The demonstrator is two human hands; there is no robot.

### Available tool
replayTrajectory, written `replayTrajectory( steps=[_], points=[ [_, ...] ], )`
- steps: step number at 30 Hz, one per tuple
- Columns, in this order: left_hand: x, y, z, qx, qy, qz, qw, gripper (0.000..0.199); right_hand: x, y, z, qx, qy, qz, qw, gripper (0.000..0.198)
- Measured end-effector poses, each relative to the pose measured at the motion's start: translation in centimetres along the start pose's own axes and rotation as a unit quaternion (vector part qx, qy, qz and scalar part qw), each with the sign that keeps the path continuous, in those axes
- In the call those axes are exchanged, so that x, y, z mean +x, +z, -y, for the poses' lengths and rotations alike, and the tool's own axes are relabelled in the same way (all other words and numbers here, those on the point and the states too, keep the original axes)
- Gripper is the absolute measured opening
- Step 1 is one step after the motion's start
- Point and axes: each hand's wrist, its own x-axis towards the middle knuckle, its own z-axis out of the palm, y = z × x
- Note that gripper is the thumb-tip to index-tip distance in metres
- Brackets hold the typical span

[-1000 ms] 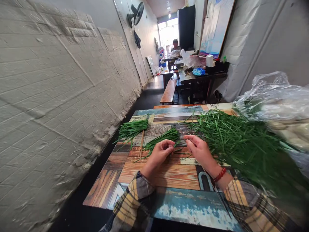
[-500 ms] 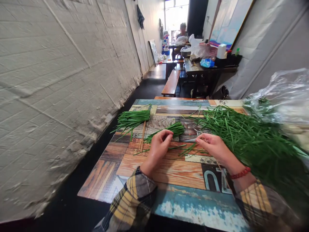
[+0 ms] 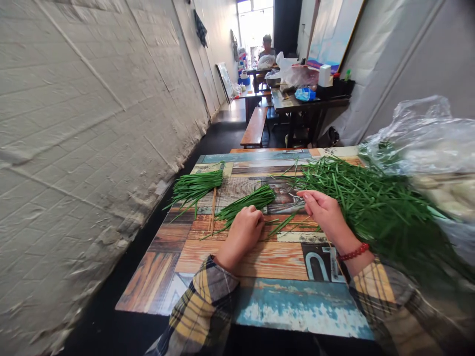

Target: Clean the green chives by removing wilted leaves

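My left hand (image 3: 245, 234) rests low over the table, fingers curled down; what they hold, if anything, is hidden. Just beyond it lies a bundle of green chives (image 3: 252, 200), cut ends to the right. My right hand (image 3: 322, 211) is closed in a pinch, thumb against index finger, beside the big chive heap (image 3: 356, 193). A thin wooden skewer (image 3: 337, 259) shows below its palm and seems held in it. Loose chive stems (image 3: 284, 223) lie between my hands. Further left, a second chive bundle (image 3: 198, 185) sits by several skewers (image 3: 213, 210).
The patterned wood-look table (image 3: 245, 262) spans the front. A clear plastic bag (image 3: 426, 133) with pale contents stands at the right. Behind are a bench (image 3: 255, 126), a cluttered dark table (image 3: 297, 103) and a seated person (image 3: 267, 47). A white brick wall (image 3: 81, 148) runs along the left.
My right hand has lifted slightly away from the loose stems. My left hand has turned knuckles up and lowered, its fingers now curled under. The view has shifted a little to the right.
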Motion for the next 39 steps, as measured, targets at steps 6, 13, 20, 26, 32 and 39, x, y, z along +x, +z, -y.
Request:
replayTrajectory(
  steps=[6, 13, 20, 26, 32, 39],
  points=[
    [0.1, 0.3, -1.0, -0.336, -0.051, 0.052, 0.939, 0.012, -0.2, 0.5, -0.2, 0.010, -0.010, 0.010, 1.000, 0.040],
    [0.5, 0.3, -0.9, -0.428, -0.095, 0.008, 0.899, 0.024, -0.4, 0.5, -0.2, 0.010, -0.007, 0.020, 1.000, 0.042],
    [1.0, -0.6, 0.6, -0.425, -0.156, -0.128, 0.882, 0.019, -0.5, 0.9, -1.3, -0.090, -0.029, 0.064, 0.993, 0.036],
    [1.1, -0.5, 0.6, -0.424, -0.170, -0.150, 0.877, 0.018, -0.2, -0.1, -1.5, -0.325, -0.116, 0.118, 0.931, 0.018],
    [1.1, 0.2, 0.8, -0.422, -0.152, -0.141, 0.882, 0.017, 0.0, -0.7, -1.4, -0.382, -0.129, 0.131, 0.905, 0.012],
    [0.9, 0.1, 0.1, -0.294, -0.088, -0.193, 0.932, 0.015, -0.9, 0.3, -0.4, -0.311, -0.171, 0.147, 0.923, 0.012]
  ],
)
